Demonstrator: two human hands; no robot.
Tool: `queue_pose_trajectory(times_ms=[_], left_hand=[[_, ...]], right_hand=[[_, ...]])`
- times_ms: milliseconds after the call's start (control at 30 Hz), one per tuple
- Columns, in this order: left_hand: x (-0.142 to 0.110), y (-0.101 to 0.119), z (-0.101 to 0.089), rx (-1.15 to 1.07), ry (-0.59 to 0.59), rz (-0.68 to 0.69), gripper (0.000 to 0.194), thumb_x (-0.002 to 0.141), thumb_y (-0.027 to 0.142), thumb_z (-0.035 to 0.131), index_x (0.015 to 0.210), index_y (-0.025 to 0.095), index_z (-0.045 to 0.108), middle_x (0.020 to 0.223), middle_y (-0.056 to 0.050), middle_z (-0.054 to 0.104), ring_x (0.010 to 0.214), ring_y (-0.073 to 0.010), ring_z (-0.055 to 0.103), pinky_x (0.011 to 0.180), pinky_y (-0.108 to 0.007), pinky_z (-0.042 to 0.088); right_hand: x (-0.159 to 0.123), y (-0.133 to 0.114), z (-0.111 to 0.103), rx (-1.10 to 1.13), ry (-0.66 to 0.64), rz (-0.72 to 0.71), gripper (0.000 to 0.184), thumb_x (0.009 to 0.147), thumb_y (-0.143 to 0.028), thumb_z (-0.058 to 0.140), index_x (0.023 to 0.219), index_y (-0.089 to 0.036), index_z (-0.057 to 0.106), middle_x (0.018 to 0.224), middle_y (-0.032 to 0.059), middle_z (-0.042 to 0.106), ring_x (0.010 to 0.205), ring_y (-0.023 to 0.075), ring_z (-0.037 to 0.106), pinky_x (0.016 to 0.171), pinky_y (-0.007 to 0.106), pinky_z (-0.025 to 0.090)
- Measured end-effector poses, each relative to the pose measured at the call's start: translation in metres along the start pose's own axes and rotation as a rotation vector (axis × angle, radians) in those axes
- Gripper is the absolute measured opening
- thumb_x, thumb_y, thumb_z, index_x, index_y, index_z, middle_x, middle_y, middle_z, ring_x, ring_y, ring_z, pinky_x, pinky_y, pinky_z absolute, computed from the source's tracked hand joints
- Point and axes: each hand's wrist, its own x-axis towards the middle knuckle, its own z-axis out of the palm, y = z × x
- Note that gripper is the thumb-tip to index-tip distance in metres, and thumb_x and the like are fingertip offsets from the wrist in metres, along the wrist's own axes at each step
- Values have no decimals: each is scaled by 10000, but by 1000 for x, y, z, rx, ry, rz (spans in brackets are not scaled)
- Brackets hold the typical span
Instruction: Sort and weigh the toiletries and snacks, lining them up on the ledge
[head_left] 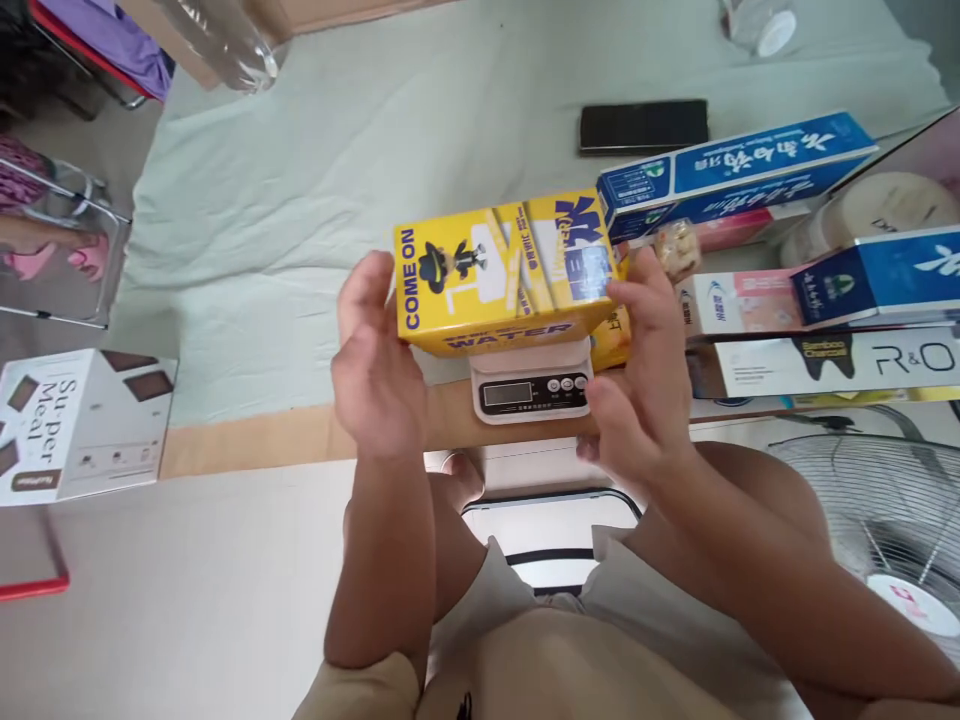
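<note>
A yellow box (502, 265) printed "COME ON" and "WATER" lies lengthwise between my two hands, over a small white kitchen scale (532, 408). My left hand (379, 360) is closed against its left end, with the fingertips behind the box. At the right end, the fingers of my right hand (645, 370) press on the corner, while the thumb is near the scale's buttons. The box covers most of the scale's platform; whether it touches the platform I cannot tell. The scale's display (507, 394) looks dark. A yellow packet (611, 345) shows partly behind my right hand.
Blue toothpaste boxes (739, 170), a white "R&O" box (832, 368) and a round tub (877, 215) crowd the right side. A black phone (643, 127) lies behind. A "Super Meal" box (112, 425) stands left. A fan (885, 510) is at lower right.
</note>
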Motion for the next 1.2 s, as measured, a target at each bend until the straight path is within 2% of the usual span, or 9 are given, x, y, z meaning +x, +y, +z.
queue_pose_trajectory(times_ms=[67, 133, 233, 300, 567, 833, 933, 1033, 1200], left_hand=[[0, -3, -2, 15, 107, -36, 460, 846, 596, 722, 1220, 330, 754, 1420, -11, 679, 1492, -303, 503, 1203, -384, 470], [-1, -8, -4, 21, 164, -96, 449, 820, 596, 732, 1179, 327, 756, 1391, -25, 686, 1440, -303, 537, 1093, -372, 528], [1, -14, 1, 12, 164, -172, 456, 747, 602, 782, 1101, 316, 764, 1319, -39, 717, 1284, -304, 615, 879, -352, 563], [3, -16, 7, -16, 157, -167, 460, 720, 578, 799, 1070, 282, 761, 1262, -53, 734, 1201, -295, 642, 838, -346, 563], [9, -20, 28, -75, 211, -158, 407, 744, 548, 747, 996, 228, 753, 1071, -60, 793, 1076, -293, 713, 952, -405, 607], [10, -14, 33, 7, 207, -220, 532, 700, 655, 772, 1066, 269, 786, 1090, -59, 816, 1223, -373, 711, 953, -464, 640], [10, -11, 40, -17, 220, -208, 491, 698, 535, 776, 1125, 294, 777, 1093, -28, 821, 1221, -345, 723, 880, -393, 648], [6, -4, 53, -58, 202, -109, 494, 756, 425, 705, 1246, 361, 736, 1145, 29, 813, 1242, -304, 730, 859, -347, 644], [-7, 19, 77, -107, 172, 61, 593, 837, 371, 579, 1419, 463, 651, 1238, 65, 793, 1307, -377, 708, 1028, -563, 639]], right_hand=[[-4, 0, -1, 2, 55, -82, 581, 989, -425, 510, 1548, -289, 432, 1717, 97, 341, 1668, 329, 259, 1374, 630, 238], [-7, 0, -1, 36, 55, -74, 577, 993, -363, 506, 1560, -304, 413, 1667, 95, 407, 1659, 321, 287, 1370, 621, 266], [-11, 2, -1, 82, 17, -17, 613, 984, -320, 526, 1577, -284, 376, 1673, 111, 400, 1665, 331, 280, 1357, 619, 311], [-12, 2, -1, 97, 11, -15, 639, 974, -309, 539, 1587, -266, 361, 1705, 118, 361, 1665, 333, 282, 1355, 624, 316], [-7, 5, -7, 117, 0, 25, 651, 983, -283, 545, 1600, -261, 339, 1685, 145, 391, 1648, 305, 324, 1339, 589, 359], [-5, 2, -3, 190, -49, 98, 626, 1012, -356, 551, 1590, -266, 328, 1616, 153, 474, 1598, 264, 417, 1318, 515, 418], [-6, 5, -1, 257, -70, 142, 668, 1013, -444, 559, 1603, -277, 294, 1649, 160, 444, 1582, 281, 439, 1302, 542, 430], [-5, 8, 1, 355, -40, 115, 712, 1009, -486, 556, 1621, -279, 256, 1690, 169, 389, 1613, 300, 397, 1319, 573, 402], [4, -2, -14, 395, 37, -70, 716, 1002, -418, 552, 1638, -271, 258, 1717, 144, 363, 1651, 279, 339, 1358, 532, 359]])
